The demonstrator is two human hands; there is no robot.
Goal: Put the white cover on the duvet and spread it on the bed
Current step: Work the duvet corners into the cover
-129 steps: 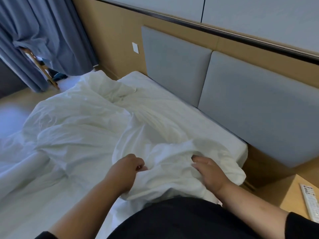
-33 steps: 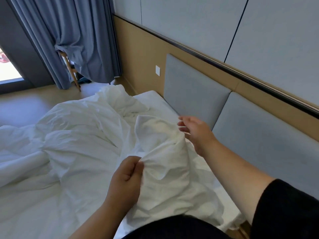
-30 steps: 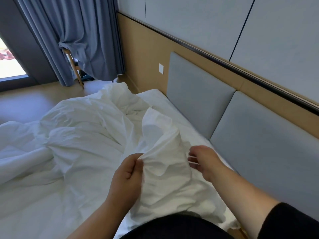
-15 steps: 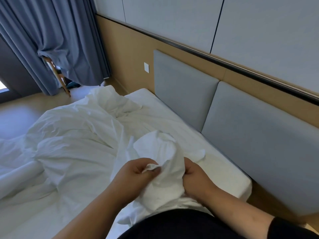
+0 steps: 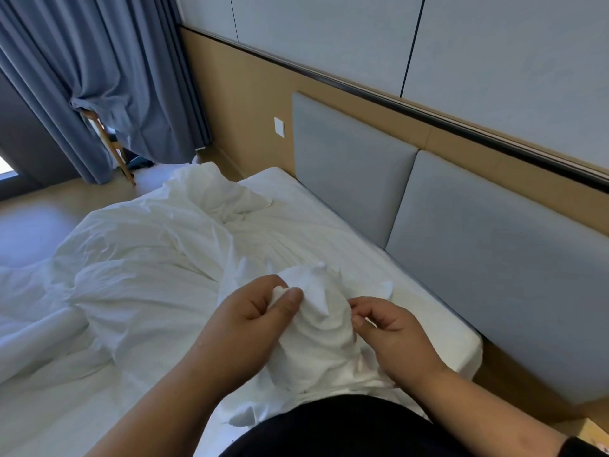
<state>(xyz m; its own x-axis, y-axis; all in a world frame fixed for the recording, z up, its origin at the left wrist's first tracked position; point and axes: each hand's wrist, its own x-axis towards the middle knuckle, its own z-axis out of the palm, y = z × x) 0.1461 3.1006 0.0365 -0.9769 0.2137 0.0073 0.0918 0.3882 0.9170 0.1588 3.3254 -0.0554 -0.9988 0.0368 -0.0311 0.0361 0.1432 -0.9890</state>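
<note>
The left hand (image 5: 253, 324) pinches a bunched corner of the cover (image 5: 316, 328) between thumb and fingers, and the right hand (image 5: 392, 338) curls against its other side, grip unclear. Should that small pinch slip, the corner could drop back into the folds. The duvet (image 5: 138, 258) lies white and crumpled left of both hands.

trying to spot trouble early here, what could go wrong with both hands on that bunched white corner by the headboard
1. The left hand pinches only a small wad of the white cover, and the right hand holds it by the fingertips; a tug could pull it free.
2. The rest of the bedding lies crumpled and twisted across the bed, so cover and duvet may be hard to tell apart, and the corner may go in misaligned.
</note>
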